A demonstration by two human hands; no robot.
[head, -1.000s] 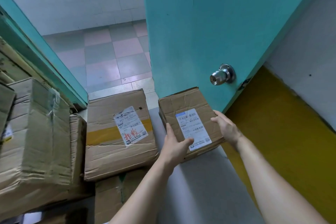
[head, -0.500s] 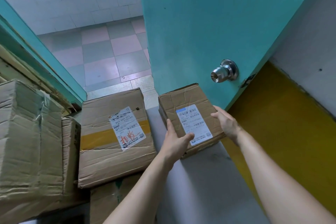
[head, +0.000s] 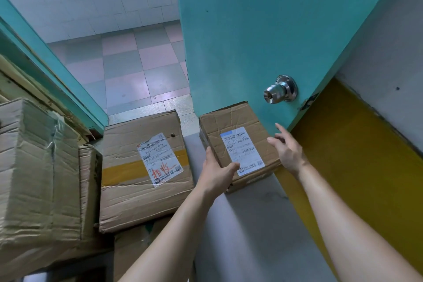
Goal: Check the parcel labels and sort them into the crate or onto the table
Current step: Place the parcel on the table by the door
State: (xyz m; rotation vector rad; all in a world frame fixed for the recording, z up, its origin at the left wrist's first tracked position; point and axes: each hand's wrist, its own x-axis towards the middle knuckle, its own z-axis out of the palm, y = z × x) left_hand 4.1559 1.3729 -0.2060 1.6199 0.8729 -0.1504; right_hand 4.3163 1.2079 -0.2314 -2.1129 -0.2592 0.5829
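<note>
A small cardboard parcel (head: 231,142) lies flat on the grey table (head: 247,231), label up, its far end against the teal door (head: 263,30) and its long axis running away from the person, slanted a little leftward toward the far end. Its white label (head: 242,150) follows the same axis, with a blue strip and barcode at the far end and a round logo at the near end; the printed digits are too small to read surely. The left hand (head: 216,175) grips the parcel's near left corner, thumb laid on the label's lower edge. The right hand (head: 286,149) hovers just off the parcel's right edge with fingers spread and relaxed, holding nothing. Left of the table, a larger box (head: 137,192) with a yellow tape band carries a label (head: 160,159) reading "843-X64 073", with red handwriting near its bottom.
</note>
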